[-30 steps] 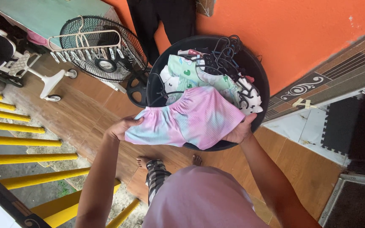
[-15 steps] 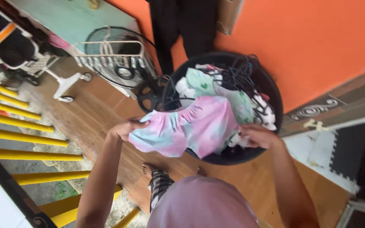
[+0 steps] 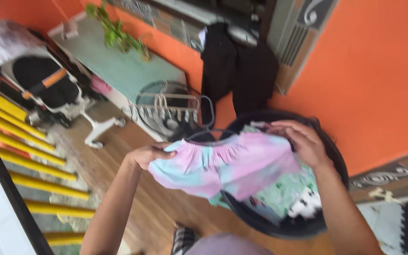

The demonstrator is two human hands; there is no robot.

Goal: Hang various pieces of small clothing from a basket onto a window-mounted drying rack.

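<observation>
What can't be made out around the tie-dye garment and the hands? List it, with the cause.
Head view only:
- Black basket: its middle is hidden by the pink and blue garment.
- Left hand: fingertips tucked under the fabric.
- Right hand: motion blur smears the grip.
- Clothes in the basket: blurred, kinds unclear.
- Person's feet: cut off by the bottom edge.

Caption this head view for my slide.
Both hands stretch pink-and-blue tie-dye shorts above a round black laundry basket of clothes.
</observation>
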